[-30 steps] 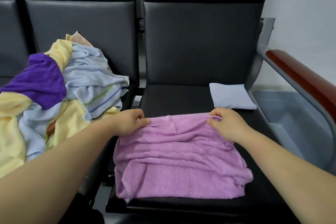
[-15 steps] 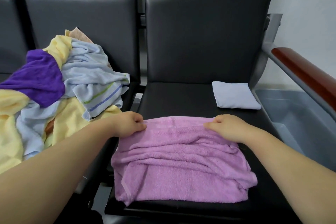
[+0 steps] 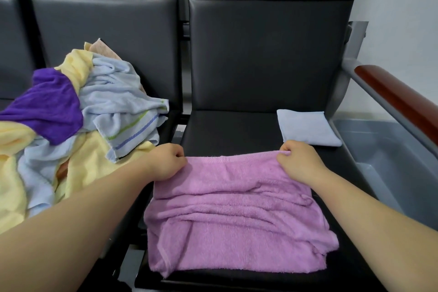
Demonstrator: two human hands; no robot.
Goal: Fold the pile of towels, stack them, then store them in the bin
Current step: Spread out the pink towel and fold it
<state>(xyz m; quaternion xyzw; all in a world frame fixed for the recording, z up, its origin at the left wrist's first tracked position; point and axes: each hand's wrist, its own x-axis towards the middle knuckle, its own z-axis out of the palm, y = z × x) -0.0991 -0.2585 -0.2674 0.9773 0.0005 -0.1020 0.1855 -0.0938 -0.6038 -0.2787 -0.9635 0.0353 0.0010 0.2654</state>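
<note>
**Hands pinching both far corners of the pink towel**

Your unfolded pile of towels [image 3: 71, 140] sits on the left seat: yellow, purple and striped pale blue, all crumpled, within easy reach of your left arm. Your left hand [image 3: 167, 163] is curled on the far left corner of the pink towel [image 3: 237, 216], pinching the hem. The towel lies on the right seat [image 3: 227, 130], doubled over in rumpled layers. Its far edge runs fairly straight between your two grips, and its near edge is ragged at the seat front. The terry nap is soft, with creases running side to side. The layer count is unclear from this angle.

Your right hand [image 3: 299, 161] pinches the far right corner likewise. Gripping both corners holds that edge taut, probably to square it for the next fold.

Just beyond your right hand, one folded pale blue towel [image 3: 305, 128] rests at the seat's back right. It is likely the start of the stack, placed close to the grey bin [image 3: 391, 156] on the floor under the armrest [image 3: 398, 99].
</note>
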